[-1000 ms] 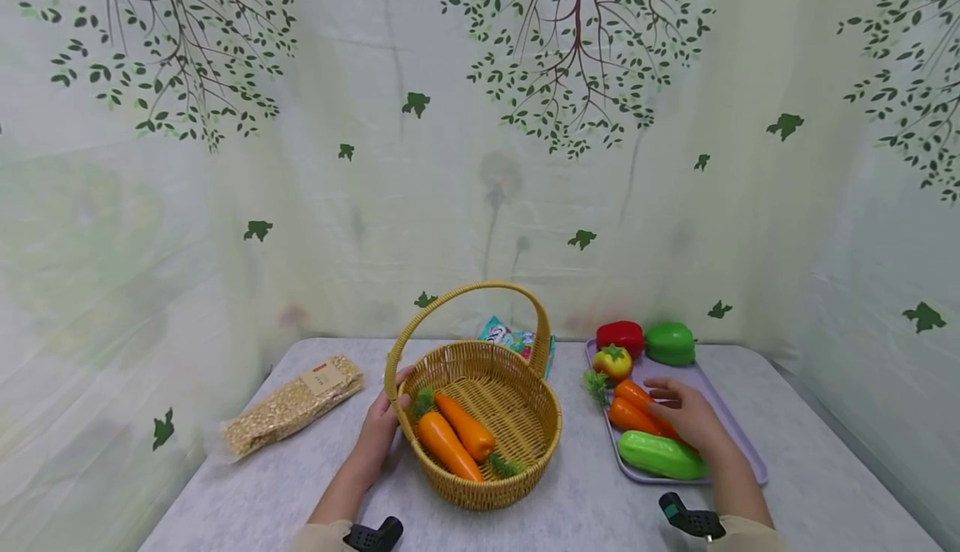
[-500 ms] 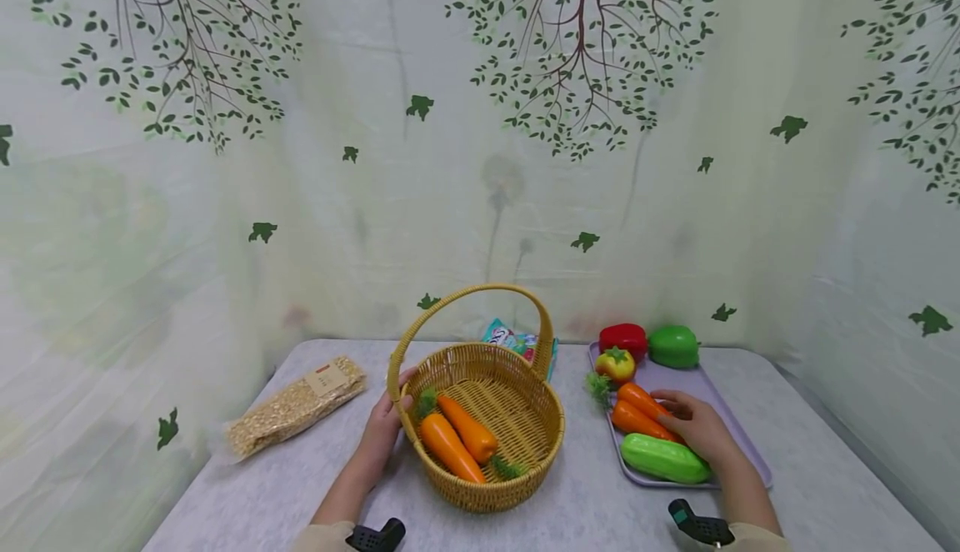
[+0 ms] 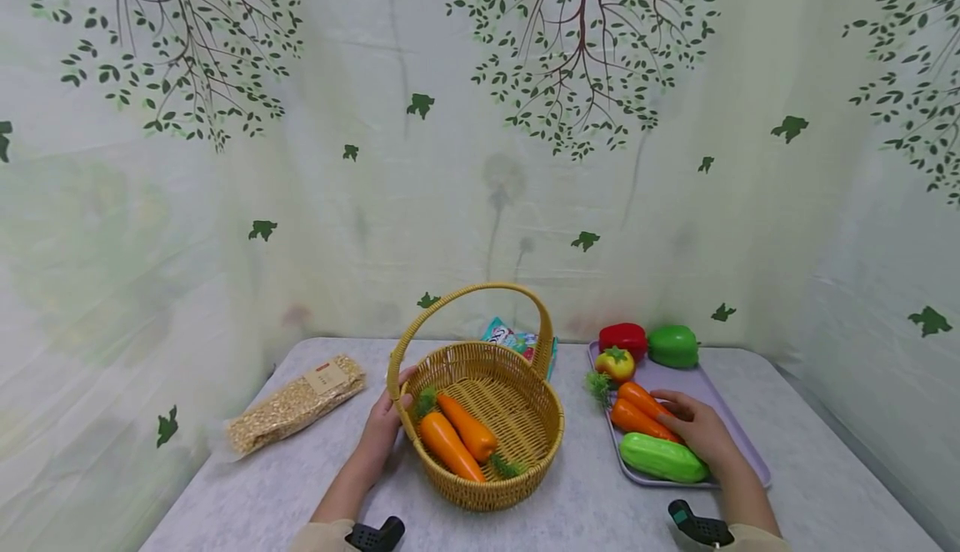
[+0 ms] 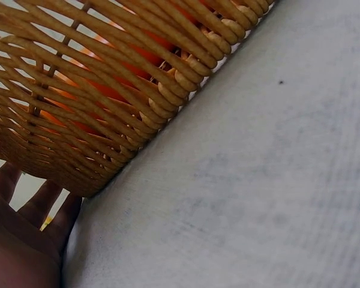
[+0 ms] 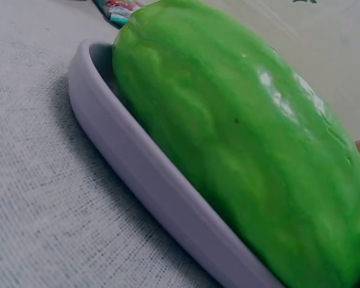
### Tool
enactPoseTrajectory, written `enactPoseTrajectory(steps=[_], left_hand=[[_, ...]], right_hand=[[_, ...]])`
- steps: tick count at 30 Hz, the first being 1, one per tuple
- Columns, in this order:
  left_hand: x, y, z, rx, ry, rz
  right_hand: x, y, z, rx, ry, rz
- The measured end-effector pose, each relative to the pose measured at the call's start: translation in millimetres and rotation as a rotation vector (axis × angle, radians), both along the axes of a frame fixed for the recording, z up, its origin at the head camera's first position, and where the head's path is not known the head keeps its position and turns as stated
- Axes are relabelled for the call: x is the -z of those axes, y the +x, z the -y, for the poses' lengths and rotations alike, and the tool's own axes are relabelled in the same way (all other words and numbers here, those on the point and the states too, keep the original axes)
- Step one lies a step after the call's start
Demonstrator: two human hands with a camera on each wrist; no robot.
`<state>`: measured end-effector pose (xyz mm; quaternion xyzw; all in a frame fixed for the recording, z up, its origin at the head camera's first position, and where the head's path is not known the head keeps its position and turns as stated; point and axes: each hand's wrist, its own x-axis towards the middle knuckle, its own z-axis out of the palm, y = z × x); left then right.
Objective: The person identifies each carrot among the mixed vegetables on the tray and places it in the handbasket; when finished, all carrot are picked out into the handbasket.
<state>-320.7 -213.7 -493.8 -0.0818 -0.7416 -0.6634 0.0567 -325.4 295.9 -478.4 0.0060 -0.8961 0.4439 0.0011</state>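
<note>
My left hand (image 3: 381, 423) holds the left side of a woven basket (image 3: 480, 498), by the foot of its arched handle. In the left wrist view, spread fingers (image 4: 41, 203) lie along the wicker wall. Two orange carrots (image 3: 448, 448) with green tops lie inside the basket. Over on the purple tray (image 3: 738, 427), my right hand (image 3: 703, 429) curls over the thick ends of two more carrots (image 3: 637, 419), fingertips on the far one. A glossy green cucumber-like vegetable (image 5: 240, 138) lies just in front of them, beside the tray's rim; it hides most of the hand in the right wrist view.
A red bell pepper (image 3: 622, 338), a green bell pepper (image 3: 672, 346) and a yellow-red round fruit (image 3: 615, 365) sit at the tray's far end. Behind the basket lies a teal packet (image 3: 510, 335). A bag of oats-like flakes (image 3: 296, 406) lies at the left.
My right hand has come down onto the carrots on the tray, its fingers closing in at their ends. The left hand and the basket have stayed in place.
</note>
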Motion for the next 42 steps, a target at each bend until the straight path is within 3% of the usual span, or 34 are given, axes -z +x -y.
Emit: enactPoseTrajectory(steps=[27,37,42], left_hand=[[-0.8,1.4,-1.0,0.0,0.014,0.014],[0.3,1.3,-0.6,-0.009,0.01,0.015],[0.7,1.1,-0.3,-0.011,0.008,0.008]], right_hand=[[-11.6,0.7,-2,0.055,-0.032,0.027],[-22.3,4.8,1,0.071,-0.064,0.075],[-27.2,8.7,4,0.065,-0.078,0.052]])
